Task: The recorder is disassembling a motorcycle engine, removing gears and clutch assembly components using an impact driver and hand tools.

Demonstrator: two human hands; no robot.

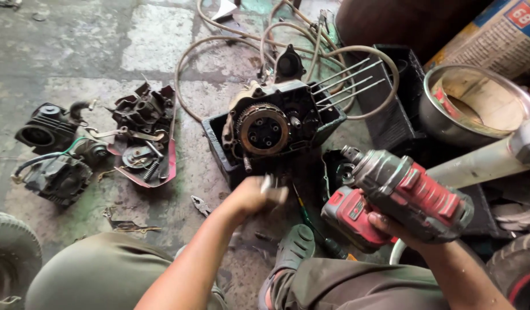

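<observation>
Engine block (pixel 276 123) with its exposed clutch (pixel 263 129) sits tilted in a black tray (pixel 214 143) on the floor. Our left hand (pixel 254 195) blurs just before it, fingers curled on something small we cannot identify. Our right hand (pixel 391 227) grips the red impact wrench (pixel 400 198); we judge the block could rock, or the small piece drop among the loose parts (pixel 141 135).

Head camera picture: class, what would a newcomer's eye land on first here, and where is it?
Most striking is the red and grey cordless impact wrench, gripped in the right hand at lower right. At centre, a greasy engine block with a round clutch sits in a black tray; the left hand blurs just below it.
</observation>
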